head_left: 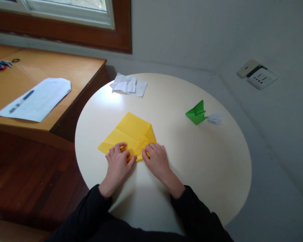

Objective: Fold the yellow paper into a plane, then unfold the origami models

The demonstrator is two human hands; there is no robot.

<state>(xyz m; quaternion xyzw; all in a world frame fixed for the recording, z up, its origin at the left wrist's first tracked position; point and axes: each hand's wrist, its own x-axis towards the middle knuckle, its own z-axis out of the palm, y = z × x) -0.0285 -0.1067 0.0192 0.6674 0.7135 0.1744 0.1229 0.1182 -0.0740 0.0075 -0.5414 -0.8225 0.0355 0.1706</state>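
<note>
The near edge of the yellow paper point(130, 132) lies hidden under the left hand point(118, 163) and right hand point(158, 160), print on the white sheet point(36, 99) is too small to read, and the window point(65, 13) is cut off by the top edge.

Home room or study corner, round cream table point(204, 174), wooden desk point(73, 70) with papers point(37, 99), wood-framed window point(65, 20), wall socket point(261, 78)
</note>
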